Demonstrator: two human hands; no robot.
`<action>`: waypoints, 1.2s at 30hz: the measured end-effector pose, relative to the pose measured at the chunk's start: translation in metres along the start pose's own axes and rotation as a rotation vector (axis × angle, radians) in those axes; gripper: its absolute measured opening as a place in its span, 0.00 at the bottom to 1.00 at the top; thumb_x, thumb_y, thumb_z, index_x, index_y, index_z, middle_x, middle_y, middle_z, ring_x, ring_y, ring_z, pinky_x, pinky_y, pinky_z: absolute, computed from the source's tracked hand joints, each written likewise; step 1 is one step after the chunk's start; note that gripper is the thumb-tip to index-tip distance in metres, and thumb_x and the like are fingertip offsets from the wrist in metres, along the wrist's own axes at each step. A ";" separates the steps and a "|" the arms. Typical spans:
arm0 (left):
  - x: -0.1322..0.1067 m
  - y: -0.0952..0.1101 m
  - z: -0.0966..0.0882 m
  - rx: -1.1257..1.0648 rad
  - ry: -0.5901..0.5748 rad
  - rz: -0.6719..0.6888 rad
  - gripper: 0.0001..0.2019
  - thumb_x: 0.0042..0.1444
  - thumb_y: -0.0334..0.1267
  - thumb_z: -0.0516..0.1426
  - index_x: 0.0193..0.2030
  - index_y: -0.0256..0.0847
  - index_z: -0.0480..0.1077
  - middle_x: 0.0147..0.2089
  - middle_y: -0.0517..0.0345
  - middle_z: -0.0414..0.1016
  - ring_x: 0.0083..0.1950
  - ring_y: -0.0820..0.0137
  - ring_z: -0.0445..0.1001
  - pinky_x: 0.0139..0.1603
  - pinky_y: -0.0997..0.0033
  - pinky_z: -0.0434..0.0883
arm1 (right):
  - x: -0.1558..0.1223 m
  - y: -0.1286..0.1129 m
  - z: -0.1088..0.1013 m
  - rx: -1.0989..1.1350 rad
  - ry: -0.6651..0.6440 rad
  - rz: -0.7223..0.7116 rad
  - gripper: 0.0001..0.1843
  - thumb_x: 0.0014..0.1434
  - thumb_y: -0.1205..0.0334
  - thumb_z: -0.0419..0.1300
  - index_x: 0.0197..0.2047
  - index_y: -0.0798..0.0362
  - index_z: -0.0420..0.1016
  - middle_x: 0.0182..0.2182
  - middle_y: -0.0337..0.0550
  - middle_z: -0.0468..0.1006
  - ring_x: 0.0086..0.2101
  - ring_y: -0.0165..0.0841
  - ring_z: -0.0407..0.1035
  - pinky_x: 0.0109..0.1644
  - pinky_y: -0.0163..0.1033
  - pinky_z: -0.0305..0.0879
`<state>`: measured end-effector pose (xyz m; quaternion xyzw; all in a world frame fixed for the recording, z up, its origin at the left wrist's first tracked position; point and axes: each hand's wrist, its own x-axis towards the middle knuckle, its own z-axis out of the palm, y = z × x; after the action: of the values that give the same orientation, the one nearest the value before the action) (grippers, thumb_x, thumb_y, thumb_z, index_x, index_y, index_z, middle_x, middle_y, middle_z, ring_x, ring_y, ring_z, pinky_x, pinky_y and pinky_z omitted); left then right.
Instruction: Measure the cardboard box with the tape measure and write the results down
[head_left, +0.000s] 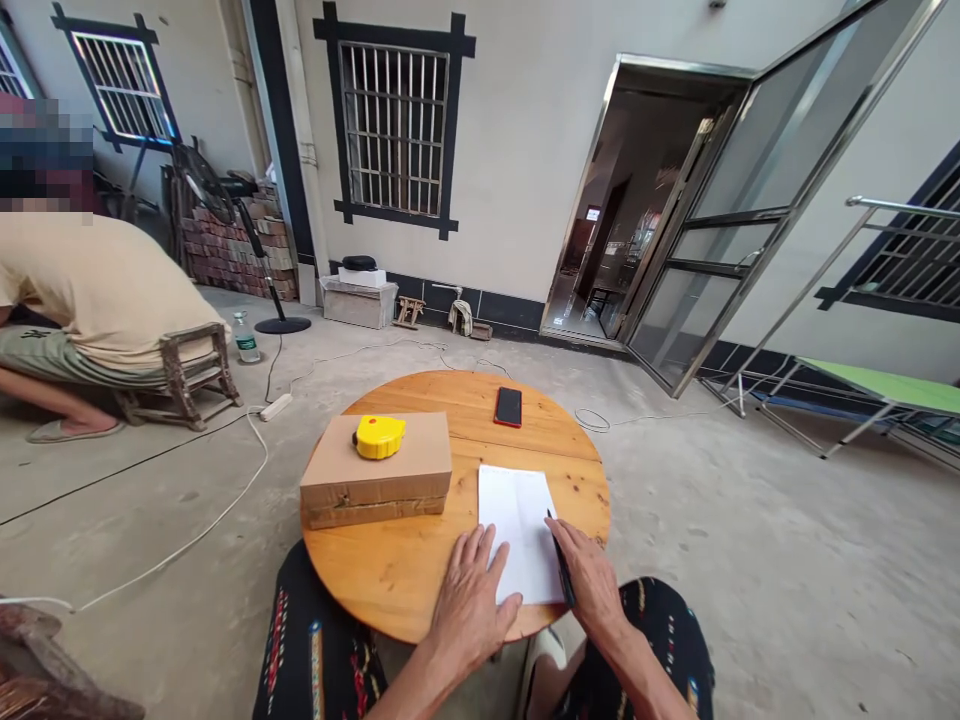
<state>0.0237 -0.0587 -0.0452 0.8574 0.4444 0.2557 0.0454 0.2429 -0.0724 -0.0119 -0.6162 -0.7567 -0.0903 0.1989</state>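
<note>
A sheet of white paper [517,505] lies on the round wooden table [390,570] in front of me. My left hand [476,590] rests with fingers spread across the paper's lower left edge and the tabletop. At the paper's right edge, my right hand [586,568] is closed around a black pen [562,575], which slants across the sheet's side. Whether the pen's tip touches the paper I cannot tell. To the left stands a brown cardboard box [375,490], with a yellow tape measure [379,437] on top. Near the far edge lies a dark phone [508,407] with a red rim.
On the left a person [97,290] sits bent over on a low wooden chair [199,375]. A water bottle [245,338] and a standing fan [281,325] are behind. White cable [247,470] crosses the concrete floor. A glass door [720,220] stands open at the right.
</note>
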 end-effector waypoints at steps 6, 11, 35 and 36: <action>-0.002 -0.008 0.008 0.094 0.012 0.075 0.31 0.58 0.47 0.58 0.67 0.43 0.60 0.71 0.48 0.56 0.69 0.52 0.57 0.66 0.47 0.59 | 0.044 -0.005 0.009 -0.148 -0.125 -0.104 0.28 0.58 0.79 0.49 0.60 0.56 0.68 0.55 0.54 0.76 0.53 0.43 0.71 0.50 0.45 0.67; -0.002 -0.011 0.014 0.153 0.064 0.118 0.33 0.54 0.44 0.59 0.67 0.43 0.58 0.71 0.47 0.55 0.69 0.52 0.56 0.64 0.49 0.61 | 0.071 -0.004 0.028 -0.157 -0.144 -0.101 0.23 0.61 0.78 0.52 0.57 0.53 0.71 0.56 0.53 0.74 0.58 0.49 0.65 0.52 0.50 0.63; 0.013 -0.018 0.018 0.314 0.112 0.260 0.32 0.52 0.47 0.57 0.63 0.39 0.62 0.64 0.44 0.67 0.66 0.53 0.59 0.62 0.52 0.55 | 0.047 -0.032 0.035 0.144 -0.079 0.071 0.18 0.62 0.67 0.53 0.54 0.50 0.73 0.59 0.52 0.72 0.57 0.46 0.65 0.55 0.51 0.64; 0.014 -0.018 0.019 0.318 0.115 0.263 0.32 0.51 0.47 0.57 0.63 0.39 0.63 0.64 0.44 0.67 0.65 0.53 0.60 0.62 0.52 0.54 | 0.046 -0.031 0.035 0.149 -0.073 0.072 0.18 0.61 0.67 0.54 0.53 0.50 0.73 0.58 0.53 0.72 0.57 0.46 0.65 0.55 0.51 0.64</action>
<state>0.0258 -0.0342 -0.0619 0.8885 0.3652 0.2344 -0.1496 0.1985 -0.0249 -0.0208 -0.6294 -0.7454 -0.0039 0.2195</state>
